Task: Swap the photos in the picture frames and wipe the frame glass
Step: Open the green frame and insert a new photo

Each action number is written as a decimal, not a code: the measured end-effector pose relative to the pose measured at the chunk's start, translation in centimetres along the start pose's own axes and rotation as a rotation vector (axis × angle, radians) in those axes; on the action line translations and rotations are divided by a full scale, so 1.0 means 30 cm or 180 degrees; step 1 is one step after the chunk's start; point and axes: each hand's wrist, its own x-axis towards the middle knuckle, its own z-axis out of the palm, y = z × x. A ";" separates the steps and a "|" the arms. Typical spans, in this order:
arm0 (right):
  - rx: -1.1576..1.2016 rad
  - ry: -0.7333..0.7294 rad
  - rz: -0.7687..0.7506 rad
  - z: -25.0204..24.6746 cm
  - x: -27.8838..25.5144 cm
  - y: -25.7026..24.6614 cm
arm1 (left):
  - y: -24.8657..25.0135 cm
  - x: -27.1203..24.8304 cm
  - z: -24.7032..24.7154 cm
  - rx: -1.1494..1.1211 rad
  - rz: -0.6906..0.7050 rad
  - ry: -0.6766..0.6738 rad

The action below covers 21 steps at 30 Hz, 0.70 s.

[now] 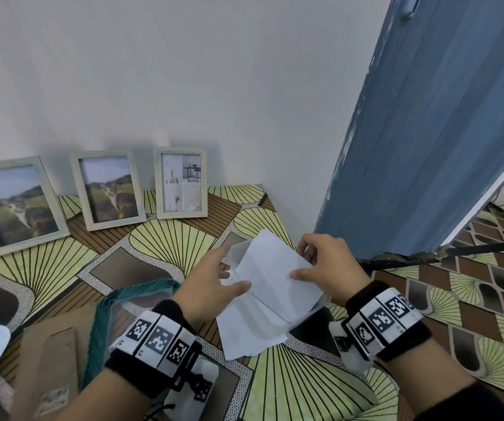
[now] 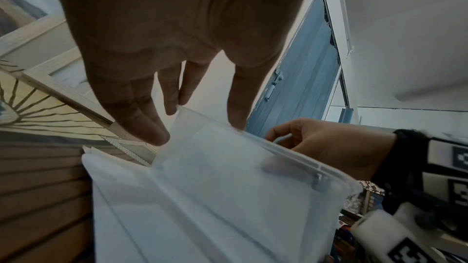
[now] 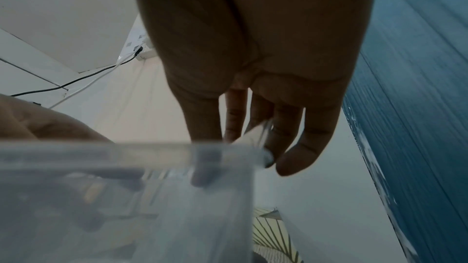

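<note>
We had three picture frames leaning against the wall at the back of the tabletop (image 1: 290,390): the left frame (image 1: 16,205) and the middle frame (image 1: 109,189) showed what looked like the same landscape print, and the right frame (image 1: 181,183) held a grid of pale interior shots. All three looked assembled, so we could not tell which swaps were finished. Nearer us lay a brown backing board (image 1: 50,369) and a teal cloth (image 1: 107,323), so we judged one frame was still apart and wiping remained.

Our left hand (image 1: 211,287) and right hand (image 1: 326,268) together gripped a clear plastic sleeve (image 2: 240,177) with white paper (image 1: 275,278) in it, thumbs on top, fingers curled beneath. The sleeve hung above the tabletop's right part, its long axis running from near-left to far-right, its far corner pointing toward the blue door (image 1: 427,132).
</note>
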 end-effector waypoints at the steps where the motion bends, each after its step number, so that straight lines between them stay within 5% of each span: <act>1: -0.0033 0.0007 -0.0021 -0.003 0.002 -0.002 | 0.000 0.001 0.001 0.0013 0.0006 0.0001; 10: -0.0089 0.0259 -0.0158 0.005 -0.009 -0.024 | 0.021 -0.008 -0.001 0.0069 0.0023 -0.0013; 21: 0.0468 0.1153 -0.0483 -0.013 -0.059 -0.089 | 0.029 -0.020 -0.018 0.0112 -0.0051 -0.0049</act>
